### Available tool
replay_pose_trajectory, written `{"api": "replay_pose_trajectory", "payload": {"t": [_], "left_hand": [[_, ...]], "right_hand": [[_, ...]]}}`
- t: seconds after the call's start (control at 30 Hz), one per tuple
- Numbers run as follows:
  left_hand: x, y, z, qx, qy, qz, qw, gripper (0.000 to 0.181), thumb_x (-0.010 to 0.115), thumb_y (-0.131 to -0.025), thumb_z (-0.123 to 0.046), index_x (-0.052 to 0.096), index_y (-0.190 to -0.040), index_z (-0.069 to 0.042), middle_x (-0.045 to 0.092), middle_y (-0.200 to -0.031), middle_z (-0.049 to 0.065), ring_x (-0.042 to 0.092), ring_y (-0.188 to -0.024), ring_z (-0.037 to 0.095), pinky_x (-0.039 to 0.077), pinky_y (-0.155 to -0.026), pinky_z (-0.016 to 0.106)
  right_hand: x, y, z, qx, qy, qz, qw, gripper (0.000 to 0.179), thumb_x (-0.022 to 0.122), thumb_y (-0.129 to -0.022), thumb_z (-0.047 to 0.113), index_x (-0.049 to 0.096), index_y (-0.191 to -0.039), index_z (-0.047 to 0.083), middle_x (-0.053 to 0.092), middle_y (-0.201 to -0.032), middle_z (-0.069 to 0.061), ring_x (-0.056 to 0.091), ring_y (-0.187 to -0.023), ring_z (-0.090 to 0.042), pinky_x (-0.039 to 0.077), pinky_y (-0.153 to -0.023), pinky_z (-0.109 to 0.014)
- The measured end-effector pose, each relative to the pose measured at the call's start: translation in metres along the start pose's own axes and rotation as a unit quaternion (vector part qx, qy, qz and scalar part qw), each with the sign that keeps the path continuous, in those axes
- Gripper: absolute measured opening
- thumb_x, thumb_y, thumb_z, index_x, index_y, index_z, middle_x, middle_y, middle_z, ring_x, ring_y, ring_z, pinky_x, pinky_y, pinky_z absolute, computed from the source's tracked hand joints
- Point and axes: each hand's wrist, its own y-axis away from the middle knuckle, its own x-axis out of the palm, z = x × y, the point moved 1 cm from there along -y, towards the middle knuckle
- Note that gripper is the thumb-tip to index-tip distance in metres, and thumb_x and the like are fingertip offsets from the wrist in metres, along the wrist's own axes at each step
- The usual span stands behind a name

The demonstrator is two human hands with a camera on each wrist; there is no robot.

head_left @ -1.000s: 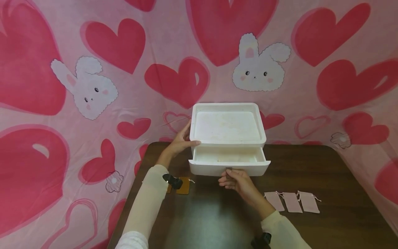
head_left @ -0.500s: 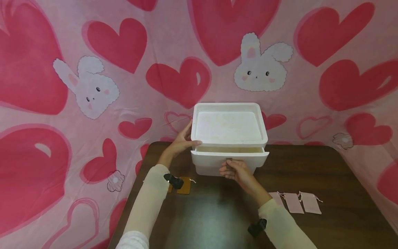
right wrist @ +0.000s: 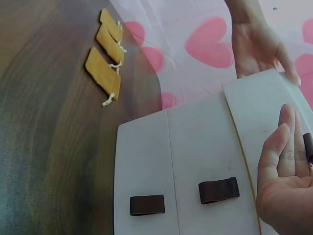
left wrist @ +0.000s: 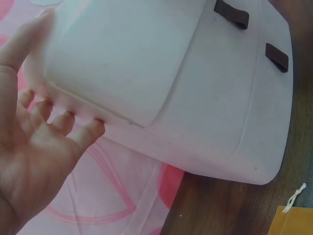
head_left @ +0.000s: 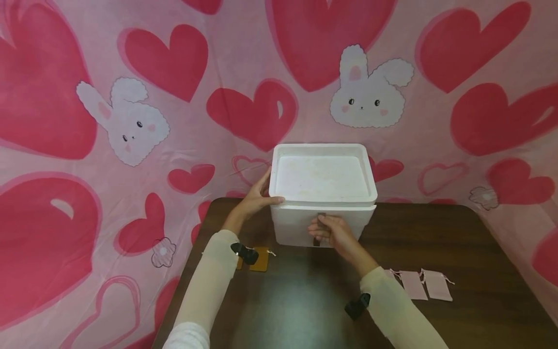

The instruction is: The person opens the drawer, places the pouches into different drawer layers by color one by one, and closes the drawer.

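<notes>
A white plastic drawer unit (head_left: 322,177) with a shallow tray top stands at the back of the table. Its top drawer (head_left: 287,218) sticks out slightly, leaving a thin gap under the rim. My left hand (head_left: 255,199) grips the unit's left side, thumb over the front corner and fingertips against the side wall (left wrist: 98,110). At the top drawer's front, my right hand (head_left: 333,235) pinches the brown pull tab (head_left: 321,215) near thumb and forefinger, its other fingers (right wrist: 286,156) extended along the white front. Two lower drawers bear similar brown tabs (right wrist: 219,190).
Mustard drawstring pouches (right wrist: 103,71) lie in a row on the dark wooden table (head_left: 287,300), left of the unit. Pink pouches (head_left: 437,286) lie to the right, partly behind my right sleeve. A pink heart-print cloth (head_left: 244,58) hangs behind the table.
The top drawer has slid back into the unit, from well pulled out to almost flush. My right hand moved forward with its tab, while my left hand stayed on the side.
</notes>
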Motion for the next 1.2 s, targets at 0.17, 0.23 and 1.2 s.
{"api": "replay_pose_trajectory", "payload": {"t": [0.17, 0.23, 1.2], "left_hand": [[0.0, -0.001, 0.001, -0.003, -0.001, -0.001, 1.0, 0.106, 0.074, -0.085, 0.0, 0.012, -0.164, -0.033, 0.023, -0.171, 0.003, 0.045, -0.143, 0.035, 0.043, -0.116, 0.055], [0.0, -0.001, 0.002, 0.0, -0.002, 0.001, 1.0, 0.106, 0.074, -0.085, 0.0, 0.012, -0.164, -0.033, 0.023, -0.171, 0.003, 0.046, -0.142, 0.034, 0.045, -0.115, 0.053], [-0.002, -0.002, 0.004, -0.004, 0.002, 0.0, 1.0, 0.104, 0.073, -0.086, 0.001, 0.013, -0.164, -0.034, 0.024, -0.171, 0.001, 0.042, -0.147, 0.032, 0.041, -0.118, 0.053]], "right_hand": [[-0.002, -0.007, 0.003, -0.005, -0.001, 0.001, 1.0, 0.03, 0.043, -0.109, 0.022, 0.07, -0.099, 0.01, 0.078, -0.082, 0.009, 0.076, -0.083, -0.004, 0.061, -0.079, -0.021], [-0.003, -0.008, 0.004, -0.004, 0.002, 0.004, 1.0, 0.03, 0.043, -0.109, 0.022, 0.069, -0.102, 0.008, 0.078, -0.083, 0.009, 0.076, -0.083, -0.004, 0.061, -0.08, -0.021], [-0.013, -0.003, -0.035, 0.046, 0.01, 0.049, 0.9977, 0.048, 0.036, -0.11, 0.036, 0.05, -0.132, -0.003, 0.076, -0.096, 0.01, 0.075, -0.093, -0.009, 0.06, -0.087, -0.024]]}}
